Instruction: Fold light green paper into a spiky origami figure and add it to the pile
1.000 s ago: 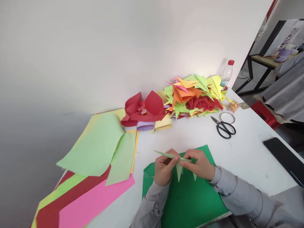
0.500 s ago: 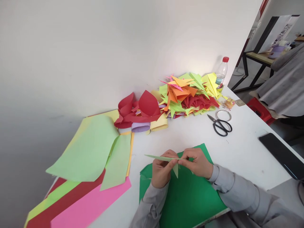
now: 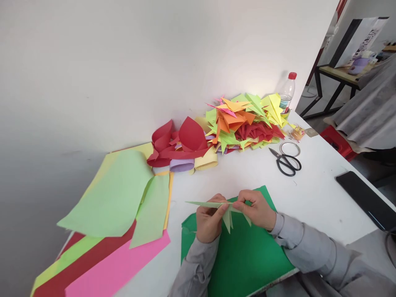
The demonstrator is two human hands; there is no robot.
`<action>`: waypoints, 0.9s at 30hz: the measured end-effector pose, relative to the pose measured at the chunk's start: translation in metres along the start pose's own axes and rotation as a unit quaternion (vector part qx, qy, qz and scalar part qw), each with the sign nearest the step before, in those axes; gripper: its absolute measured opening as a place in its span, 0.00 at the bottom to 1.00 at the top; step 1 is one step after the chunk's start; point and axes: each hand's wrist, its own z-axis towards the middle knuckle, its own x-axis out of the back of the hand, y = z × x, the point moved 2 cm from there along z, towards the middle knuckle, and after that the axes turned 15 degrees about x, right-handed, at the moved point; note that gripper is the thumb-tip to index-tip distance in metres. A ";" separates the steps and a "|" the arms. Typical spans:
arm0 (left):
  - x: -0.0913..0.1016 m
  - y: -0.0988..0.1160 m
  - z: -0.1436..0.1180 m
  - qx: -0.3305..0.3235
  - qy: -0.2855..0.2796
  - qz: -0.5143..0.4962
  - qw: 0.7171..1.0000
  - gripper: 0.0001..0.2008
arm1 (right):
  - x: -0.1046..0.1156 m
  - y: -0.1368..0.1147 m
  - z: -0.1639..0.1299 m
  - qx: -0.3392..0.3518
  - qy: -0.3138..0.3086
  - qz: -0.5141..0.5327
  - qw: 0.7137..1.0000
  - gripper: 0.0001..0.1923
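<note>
Both hands pinch one pale green folded paper between thumbs and fingers. My left hand grips it on the left, where a long flat point sticks out past the fingers. On the other side my right hand holds the paper's right part, with a small gap between the two hands. Narrow pointed flaps hang down below the grip. Fingers hide much of the fold. Beneath the hands lies a green sheet-covered board at the table's front edge.
Large light green sheets overlap red and pink paper on the left. Along the wall lie curled red paper and a heap of folded paper shapes. Scissors, a tape roll, a bottle and a phone are rightward.
My right hand has shifted slightly right and up, widening the gap between the hands. More of the paper's hanging flaps now shows.
</note>
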 end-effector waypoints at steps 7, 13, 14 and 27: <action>0.001 -0.001 0.000 0.028 0.040 -0.040 0.998 0.10 | 0.004 0.008 0.003 -0.153 -0.045 0.127 0.979 0.28; 0.003 -0.002 0.002 0.025 0.063 -0.019 0.998 0.13 | 0.003 0.012 0.003 -0.167 -0.072 0.125 0.975 0.26; 0.003 -0.002 0.001 0.026 0.064 -0.018 0.997 0.13 | 0.003 0.013 0.003 -0.170 -0.070 0.127 0.975 0.26; 0.002 -0.009 0.001 -0.002 0.100 0.057 0.993 0.12 | -0.001 0.019 0.002 -0.197 -0.051 0.167 0.965 0.24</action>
